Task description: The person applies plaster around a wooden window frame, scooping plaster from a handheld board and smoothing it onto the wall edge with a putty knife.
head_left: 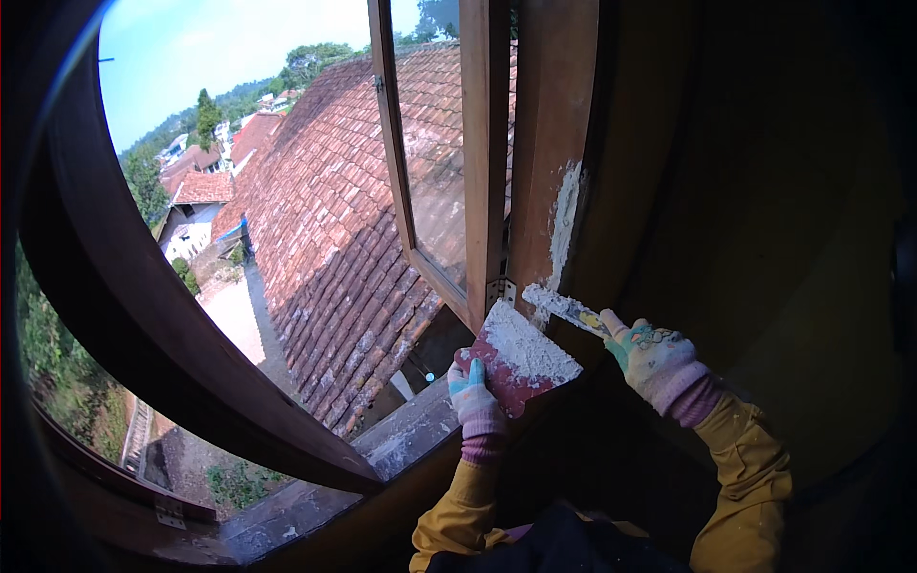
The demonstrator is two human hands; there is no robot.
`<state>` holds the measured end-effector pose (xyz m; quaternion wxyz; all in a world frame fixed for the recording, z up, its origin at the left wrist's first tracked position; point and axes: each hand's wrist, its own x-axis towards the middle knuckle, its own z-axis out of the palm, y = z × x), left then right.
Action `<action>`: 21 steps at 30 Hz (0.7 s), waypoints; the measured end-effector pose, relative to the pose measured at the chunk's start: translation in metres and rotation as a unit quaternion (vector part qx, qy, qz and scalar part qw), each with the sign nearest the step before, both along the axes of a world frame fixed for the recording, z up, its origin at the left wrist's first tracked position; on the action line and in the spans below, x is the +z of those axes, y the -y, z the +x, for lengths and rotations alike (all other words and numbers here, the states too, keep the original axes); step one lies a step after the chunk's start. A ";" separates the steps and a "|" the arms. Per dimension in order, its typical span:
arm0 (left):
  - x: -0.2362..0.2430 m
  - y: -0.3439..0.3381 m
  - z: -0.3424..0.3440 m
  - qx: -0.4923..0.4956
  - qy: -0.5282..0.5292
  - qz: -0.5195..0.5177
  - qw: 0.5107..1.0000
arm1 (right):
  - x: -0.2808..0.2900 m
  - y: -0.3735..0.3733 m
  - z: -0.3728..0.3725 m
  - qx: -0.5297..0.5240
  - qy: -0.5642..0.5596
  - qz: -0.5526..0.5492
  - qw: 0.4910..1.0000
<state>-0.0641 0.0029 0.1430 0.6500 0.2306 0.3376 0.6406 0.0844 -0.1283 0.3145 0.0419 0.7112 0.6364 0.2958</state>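
My left hand (pixel 477 403), in a knitted glove with green fingertips, grips a dark red flat plate (pixel 516 390) by its edge. White putty (pixel 535 351) covers much of the plate's upper face. In my gloved right hand (pixel 659 361) is a putty knife (pixel 585 317), its blade caked with white putty. The blade lies just above the plate, beside the wooden window frame (pixel 554 105); whether it touches the wood I cannot tell. A rough white putty streak (pixel 565 215) runs down that frame. The fingers of both hands are closed.
An open glazed window sash (pixel 484 153) stands outward on a hinge (pixel 499 289) close to the plate. Below runs a dusty wooden sill (pixel 411 437). A dark wooden post (pixel 172 286) curves across the left. Outside are a tiled roof (pixel 325 191) and a drop to the ground.
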 end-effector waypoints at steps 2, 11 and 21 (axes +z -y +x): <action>0.000 0.000 -0.007 0.009 -0.002 -0.003 1.000 | 0.011 0.002 -0.004 0.035 -0.014 0.001 0.999; -0.001 -0.001 -0.001 0.015 0.001 0.008 1.000 | 0.027 0.003 -0.001 0.034 0.029 0.095 0.995; -0.007 -0.002 -0.006 0.003 0.016 0.014 1.000 | 0.024 0.007 0.006 0.136 -0.184 0.084 0.970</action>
